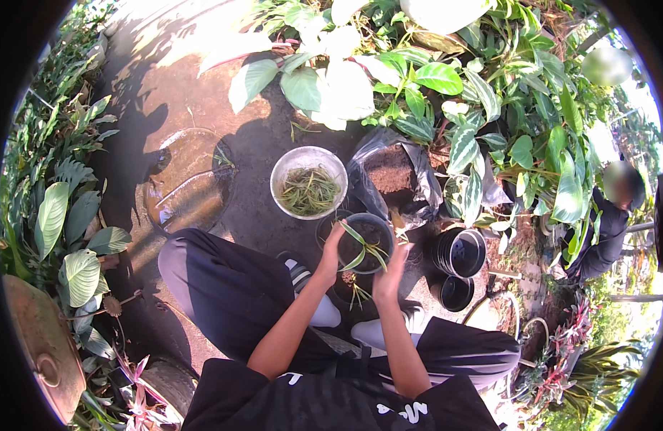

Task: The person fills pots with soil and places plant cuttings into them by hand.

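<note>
Between my two palms is a black plastic plant pot with a small leafy seedling rising from its soil. My left hand presses on the pot's left side, and my right hand is against its right side. Below the pot, another small plant shows near my feet, partly hidden. Just beyond my left hand stands a pale metal bowl holding a heap of grassy cuttings. A black plastic bag of brown potting mix lies open beside the bowl.
Empty black pots are stacked at right, with another black pot below. A shallow round tray of water lies at left. Leafy plants crowd both sides. At far right, a person in dark clothing is among the plants.
</note>
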Tool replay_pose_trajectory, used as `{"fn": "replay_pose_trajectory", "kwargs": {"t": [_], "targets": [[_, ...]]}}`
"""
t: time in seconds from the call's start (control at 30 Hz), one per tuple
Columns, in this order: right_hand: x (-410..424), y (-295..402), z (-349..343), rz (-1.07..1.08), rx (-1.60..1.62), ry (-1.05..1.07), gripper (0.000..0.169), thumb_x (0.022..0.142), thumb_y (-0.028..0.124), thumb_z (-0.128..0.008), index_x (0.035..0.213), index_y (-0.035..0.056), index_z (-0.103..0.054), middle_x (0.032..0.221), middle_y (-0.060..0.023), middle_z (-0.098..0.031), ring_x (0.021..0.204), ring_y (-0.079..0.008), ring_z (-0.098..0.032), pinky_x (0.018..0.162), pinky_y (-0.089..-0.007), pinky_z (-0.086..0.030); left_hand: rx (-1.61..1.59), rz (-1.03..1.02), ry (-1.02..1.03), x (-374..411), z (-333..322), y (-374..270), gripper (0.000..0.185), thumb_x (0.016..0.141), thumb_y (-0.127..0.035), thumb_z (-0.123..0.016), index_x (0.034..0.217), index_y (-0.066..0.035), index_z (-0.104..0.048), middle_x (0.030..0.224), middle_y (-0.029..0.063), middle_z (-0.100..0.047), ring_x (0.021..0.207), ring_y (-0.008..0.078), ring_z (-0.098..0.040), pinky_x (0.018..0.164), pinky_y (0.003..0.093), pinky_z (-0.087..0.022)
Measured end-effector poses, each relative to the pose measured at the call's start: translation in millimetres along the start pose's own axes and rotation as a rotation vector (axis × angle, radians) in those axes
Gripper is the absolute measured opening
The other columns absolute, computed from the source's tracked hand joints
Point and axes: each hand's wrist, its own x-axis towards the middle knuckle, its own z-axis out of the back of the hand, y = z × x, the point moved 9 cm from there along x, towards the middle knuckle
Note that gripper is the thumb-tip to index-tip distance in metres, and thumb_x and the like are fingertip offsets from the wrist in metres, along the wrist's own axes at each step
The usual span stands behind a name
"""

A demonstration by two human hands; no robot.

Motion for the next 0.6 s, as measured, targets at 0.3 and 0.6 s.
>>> {"fn": "replay_pose_trajectory", "kwargs": {"t": [0.3, 0.6], "targets": [[-21, -29, 40, -0.084, -0.111, -0.097, 0.07, 0.108, 0.055, -0.025, 0.15, 0.0002, -0.037, 0.152, -0.0157, -0.041, 0.144, -0.0252, -0.036, 0.121, -0.0381, -0.022, 0.121, 0.08, 0.061, -20, -24, -8, 0.048, 0.102, -0.049, -0.05, 0.125, -0.009, -0.063, 0.116, 0.0075, -0.068, 0.106, 0.017, -0.065, 0.095, 0.034, -0.05], [-44, -19, 48, -0.008, -0.169, -0.025, 0.054, 0.11, 0.035, -0.037, 0.141, -0.0079, -0.049, 0.137, -0.019, -0.057, 0.128, -0.0256, -0.051, 0.111, -0.0365, -0.034, 0.271, 0.301, 0.195, -32, -24, 21, 0.047, 0.1, -0.047, -0.055, 0.127, -0.008, -0.063, 0.117, 0.0072, -0.069, 0.105, 0.019, -0.067, 0.094, 0.0338, -0.051]]}}
